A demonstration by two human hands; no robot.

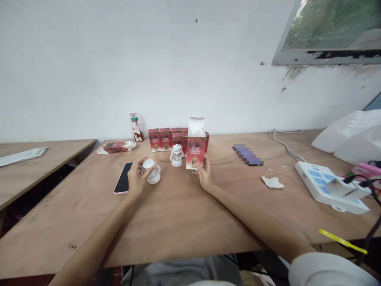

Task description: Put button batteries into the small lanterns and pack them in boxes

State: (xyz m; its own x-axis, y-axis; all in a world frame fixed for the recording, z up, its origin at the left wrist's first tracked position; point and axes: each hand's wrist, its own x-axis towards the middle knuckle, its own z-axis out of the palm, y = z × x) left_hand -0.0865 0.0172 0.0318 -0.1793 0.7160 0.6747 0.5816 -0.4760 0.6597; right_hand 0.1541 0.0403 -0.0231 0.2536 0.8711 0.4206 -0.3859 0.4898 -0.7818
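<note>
My left hand (139,174) is closed around a small white lantern (152,170) with clear sides, which leans a little. In my right hand (205,173) is a red Christmas gift box (195,151), upright, its white top flap raised. My fingers grip it at the lower right side. Between the two hands a second white lantern (176,155) stands on the table. Behind it several red boxes (154,140) of the same print stand in a group, partly hidden by the held box.
A phone (123,179) lies by my left hand. Another red box (117,147) lies flat, near a printed bottle or pouch (136,128). To the right are a purple phone-like item (248,155), crumpled paper (273,182) and a white power strip (318,178) with plugs and cables.
</note>
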